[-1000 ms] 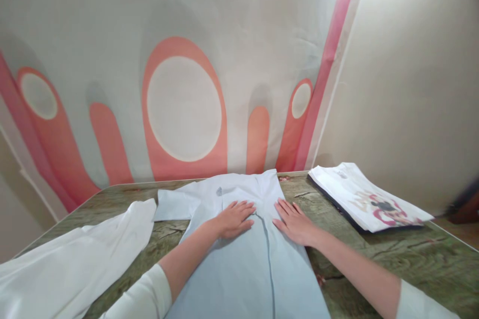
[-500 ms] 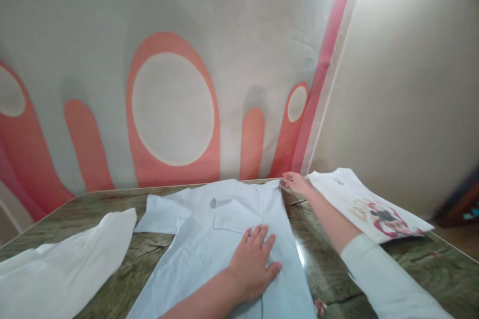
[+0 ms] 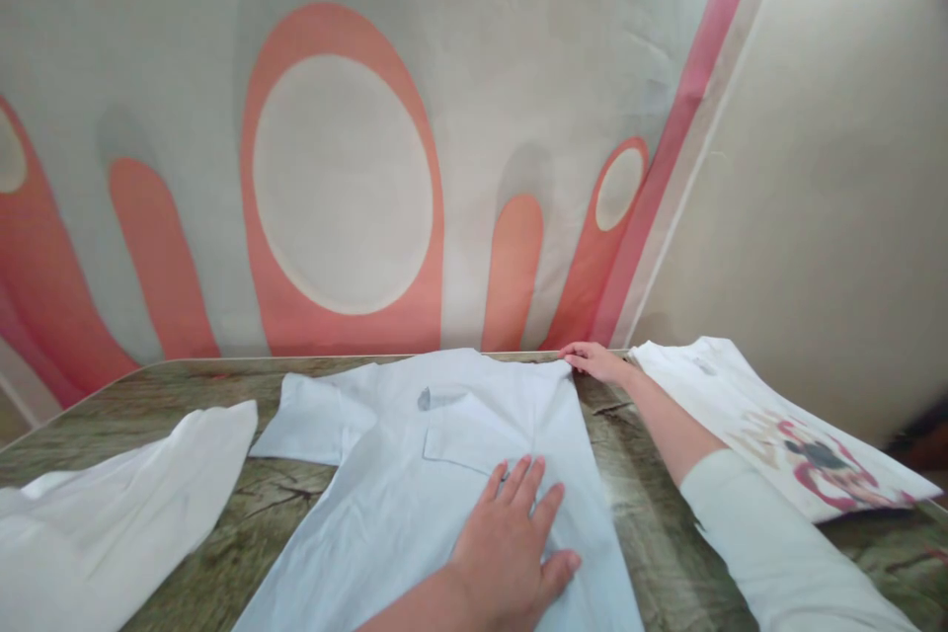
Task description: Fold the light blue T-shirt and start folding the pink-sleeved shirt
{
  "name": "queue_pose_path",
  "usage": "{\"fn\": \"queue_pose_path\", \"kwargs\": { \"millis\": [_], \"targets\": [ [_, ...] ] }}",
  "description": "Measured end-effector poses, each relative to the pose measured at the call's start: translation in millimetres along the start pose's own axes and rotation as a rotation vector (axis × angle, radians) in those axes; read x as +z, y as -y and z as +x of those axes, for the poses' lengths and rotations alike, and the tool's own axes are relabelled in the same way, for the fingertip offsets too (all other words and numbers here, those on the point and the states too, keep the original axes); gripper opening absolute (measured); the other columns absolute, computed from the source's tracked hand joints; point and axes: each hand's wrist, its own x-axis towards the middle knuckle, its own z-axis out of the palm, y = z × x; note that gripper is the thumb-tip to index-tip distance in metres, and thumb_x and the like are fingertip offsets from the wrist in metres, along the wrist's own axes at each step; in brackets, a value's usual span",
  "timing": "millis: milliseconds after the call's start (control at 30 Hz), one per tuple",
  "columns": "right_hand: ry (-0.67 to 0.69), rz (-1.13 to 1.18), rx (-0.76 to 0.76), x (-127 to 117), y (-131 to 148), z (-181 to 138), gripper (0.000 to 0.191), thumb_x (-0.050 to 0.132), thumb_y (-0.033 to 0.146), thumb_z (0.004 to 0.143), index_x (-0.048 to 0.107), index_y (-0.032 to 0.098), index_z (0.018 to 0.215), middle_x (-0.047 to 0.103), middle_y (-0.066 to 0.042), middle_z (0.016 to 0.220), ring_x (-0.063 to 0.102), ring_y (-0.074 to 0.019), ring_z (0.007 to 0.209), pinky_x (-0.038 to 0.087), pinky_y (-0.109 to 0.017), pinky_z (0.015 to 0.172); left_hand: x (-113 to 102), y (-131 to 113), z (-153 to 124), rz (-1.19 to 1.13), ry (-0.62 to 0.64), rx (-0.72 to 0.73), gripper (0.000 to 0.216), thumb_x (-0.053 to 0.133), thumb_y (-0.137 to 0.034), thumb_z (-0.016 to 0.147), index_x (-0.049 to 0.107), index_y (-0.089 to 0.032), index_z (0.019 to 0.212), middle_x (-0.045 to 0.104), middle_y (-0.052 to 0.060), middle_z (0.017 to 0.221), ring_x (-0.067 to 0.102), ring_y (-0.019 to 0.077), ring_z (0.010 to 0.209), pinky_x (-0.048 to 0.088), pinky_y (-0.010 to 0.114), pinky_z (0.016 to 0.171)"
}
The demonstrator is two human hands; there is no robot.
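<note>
Nearest, the left hand (image 3: 511, 553) lay palm down on the pale blue shirt (image 3: 385, 513), its grip wide, fingers spread. Left of it, a loosely rumpled white garment (image 3: 133, 523) sprawled over the near left part of the tabletop (image 3: 256, 518), whose surface had a weathered, cracked-wood pattern. The shirt, soft, thin cloth with faint wrinkles, reached up the middle to the far edge, its short left sleeve spread out and a straight-edged flap across the chest. Near the right edge lay a white T-shirt (image 3: 755, 390) with a cartoon print. At the shirt's far right corner was the right hand (image 3: 596, 362), its grip narrow; whether it pinched cloth could not be told. One second earlier, both hands had rested flat on the shirt's upper part. Beyond stood a grey backdrop (image 3: 474, 69) with coral, rounded shapes.
</note>
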Motion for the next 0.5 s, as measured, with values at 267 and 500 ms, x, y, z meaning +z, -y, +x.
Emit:
{"fn": "queue_pose_path", "kwargs": {
  "millis": [267, 500],
  "targets": [
    [-0.009, -0.314, 0.031, -1.7, 14.1, 35.3, 0.011, 0.054, 0.025, 0.081, 0.061, 0.017, 0.085, 0.066, -0.005, 0.081, 0.057, -0.0154, 0.074, 0.039, -0.024, 0.068, 3.3, -0.7, 0.5, -0.023, -0.006, 0.010, 0.060, 0.024, -0.057, 0.091, 0.029, -0.024, 0.141, 0.015, 0.006, 0.150, 0.007, 0.0296, 0.138, 0.009, 0.052, 0.111],
    [-0.175, -0.397, 0.099, 15.4, 14.5, 14.0, 0.017, 0.049, 0.031, 0.086, 0.060, 0.017, 0.088, 0.066, -0.007, 0.088, 0.059, -0.0177, 0.081, 0.040, -0.026, 0.072, 4.1, 2.5, 1.9, -0.002, 0.009, 0.004, 0.063, 0.025, -0.059, 0.090, 0.030, -0.023, 0.141, 0.017, 0.009, 0.149, 0.007, 0.0324, 0.137, 0.011, 0.053, 0.109]
  ]
}}
